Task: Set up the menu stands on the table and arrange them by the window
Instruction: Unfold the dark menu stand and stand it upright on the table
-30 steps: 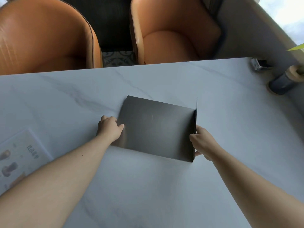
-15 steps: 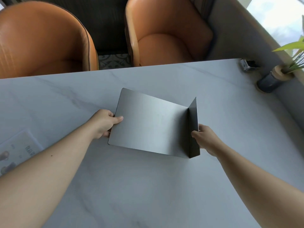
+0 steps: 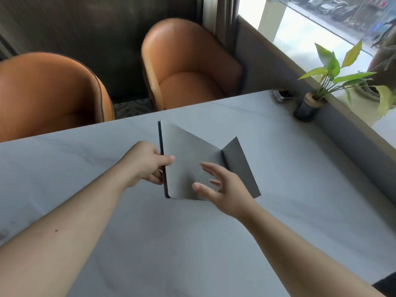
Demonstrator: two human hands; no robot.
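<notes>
A dark grey folding menu stand (image 3: pixel 188 151) is tipped up on the pale marble table (image 3: pixel 300 179), its big panel nearly upright with the thin edge toward me. My left hand (image 3: pixel 147 161) pinches that panel's left edge, thumb on the inner face. A smaller flap (image 3: pixel 240 166) angles out on the right. In front of the panel my right hand (image 3: pixel 222 187) hovers with fingers spread, holding nothing. The window (image 3: pixel 310 26) is at the upper right.
Two orange leather chairs (image 3: pixel 188 65) (image 3: pixel 42 95) face the table's far edge. A potted green plant (image 3: pixel 308 106) and a small metal object (image 3: pixel 280 96) stand at the far right corner beside the grey window ledge (image 3: pixel 353 133).
The stand has gone from lying flat to tipped up on edge. My right hand let go of the right flap and opened. The view swung up and right toward the window.
</notes>
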